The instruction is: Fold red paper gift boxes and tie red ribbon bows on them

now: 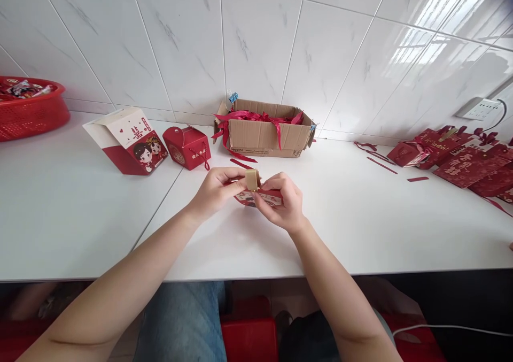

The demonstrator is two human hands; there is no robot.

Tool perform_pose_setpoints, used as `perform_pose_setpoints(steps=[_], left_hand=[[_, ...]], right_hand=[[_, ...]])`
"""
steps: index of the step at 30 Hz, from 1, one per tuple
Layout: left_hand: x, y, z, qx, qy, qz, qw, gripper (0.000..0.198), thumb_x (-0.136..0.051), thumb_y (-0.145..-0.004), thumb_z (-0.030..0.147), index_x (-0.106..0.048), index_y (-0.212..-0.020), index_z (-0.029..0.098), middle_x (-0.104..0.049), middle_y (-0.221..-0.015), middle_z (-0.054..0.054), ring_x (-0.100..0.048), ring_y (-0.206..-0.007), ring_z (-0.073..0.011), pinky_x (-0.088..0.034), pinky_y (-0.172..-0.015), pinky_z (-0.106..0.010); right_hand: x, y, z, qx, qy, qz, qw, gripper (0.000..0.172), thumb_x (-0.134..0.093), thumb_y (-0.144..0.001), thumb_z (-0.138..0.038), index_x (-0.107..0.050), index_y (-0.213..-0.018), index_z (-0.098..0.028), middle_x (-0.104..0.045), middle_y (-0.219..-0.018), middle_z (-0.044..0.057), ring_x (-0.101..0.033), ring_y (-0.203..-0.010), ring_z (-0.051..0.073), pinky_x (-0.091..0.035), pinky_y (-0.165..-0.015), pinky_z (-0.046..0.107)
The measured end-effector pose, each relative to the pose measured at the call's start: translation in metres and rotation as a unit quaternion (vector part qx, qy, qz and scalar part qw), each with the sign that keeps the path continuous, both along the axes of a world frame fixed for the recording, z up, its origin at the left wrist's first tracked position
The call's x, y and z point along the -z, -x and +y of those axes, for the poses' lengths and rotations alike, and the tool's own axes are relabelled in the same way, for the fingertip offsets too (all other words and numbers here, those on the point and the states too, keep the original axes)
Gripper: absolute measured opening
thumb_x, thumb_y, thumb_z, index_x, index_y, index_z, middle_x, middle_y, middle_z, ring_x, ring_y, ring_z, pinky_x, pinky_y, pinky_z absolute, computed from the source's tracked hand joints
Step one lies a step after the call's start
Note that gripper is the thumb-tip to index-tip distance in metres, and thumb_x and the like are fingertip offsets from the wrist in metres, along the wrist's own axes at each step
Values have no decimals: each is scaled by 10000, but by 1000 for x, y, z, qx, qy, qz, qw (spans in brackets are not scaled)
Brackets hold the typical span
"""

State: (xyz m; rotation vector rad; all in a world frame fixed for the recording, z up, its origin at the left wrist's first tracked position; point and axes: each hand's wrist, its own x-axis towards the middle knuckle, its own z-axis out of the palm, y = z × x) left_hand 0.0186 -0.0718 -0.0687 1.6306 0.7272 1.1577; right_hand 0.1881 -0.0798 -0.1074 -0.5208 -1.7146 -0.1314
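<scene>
A small red gift box (263,197) with a cartoon print stands on the white table between my two hands, largely covered by them. On its top rises a gold loop (252,180), like a curled strip or handle. My left hand (214,192) is closed at the loop's left side, thumb against its edge; the other fingertips are partly hidden behind it. From the right, my right hand (282,199) pinches at the loop's lower right edge and the box top. What exactly lies between its fingertips is too small to tell.
Behind my hands is a cardboard box (266,136) of red ribbons. To its left stand a small red box (187,147) and a larger white-and-red box (127,141). A red basket (36,118) of packets is far left. Several red boxes (467,164) and ribbon strips lie right.
</scene>
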Motion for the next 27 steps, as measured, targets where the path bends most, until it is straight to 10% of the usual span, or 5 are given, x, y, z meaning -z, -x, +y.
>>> perform_pose_setpoints(steps=[27], left_hand=[[3,6,3,42,-46,-28,998,186,-722,-768,366,-743,-781,182,-700,-773,-77,-674,-761,-214,-589,-655,-331]], right_hand=[[-6,4,-5,36,-44,-4,998,216,-632,-808,-195,-446,-900,-254,-564,-695,-19,-541,-586,142,-402,-528,295]])
